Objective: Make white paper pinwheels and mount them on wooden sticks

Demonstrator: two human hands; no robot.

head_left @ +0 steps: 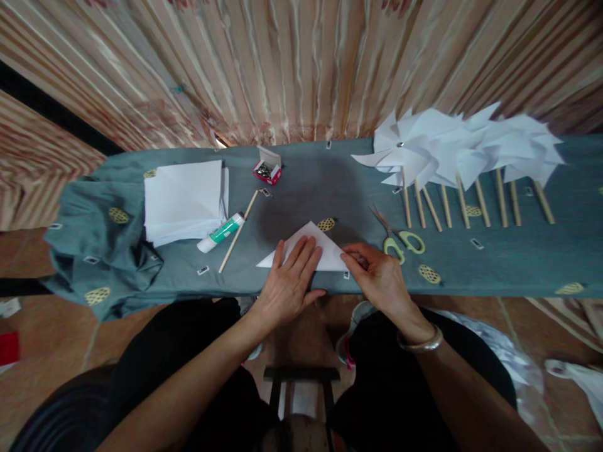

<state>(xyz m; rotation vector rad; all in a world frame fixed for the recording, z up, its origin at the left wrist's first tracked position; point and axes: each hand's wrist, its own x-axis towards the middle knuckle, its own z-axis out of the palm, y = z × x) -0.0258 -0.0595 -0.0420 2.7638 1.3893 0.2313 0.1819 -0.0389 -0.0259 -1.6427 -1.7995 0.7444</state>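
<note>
A sheet of white paper [308, 235], folded into a triangle, lies at the front edge of the cloth-covered table with its peak pointing away from me. My left hand [292, 279] rests flat on it, fingers stretched across the middle. The paper's right corner is pinched between the thumb and fingers of my right hand [377, 273], which wears a bangle at the wrist. Just beyond my right hand lie scissors [400, 238] with light green handles. A thin wooden stick [238, 232] and a green-and-white glue tube [220, 233] lie to the left of the paper.
A stack of white paper [183, 194] lies at the left. Behind the stick stands an open small red-and-white box [267, 166] of metal pins. Several white paper pinwheels [433, 144] on wooden sticks overlap in a row at the right. A striped curtain [292, 69] hangs along the back edge.
</note>
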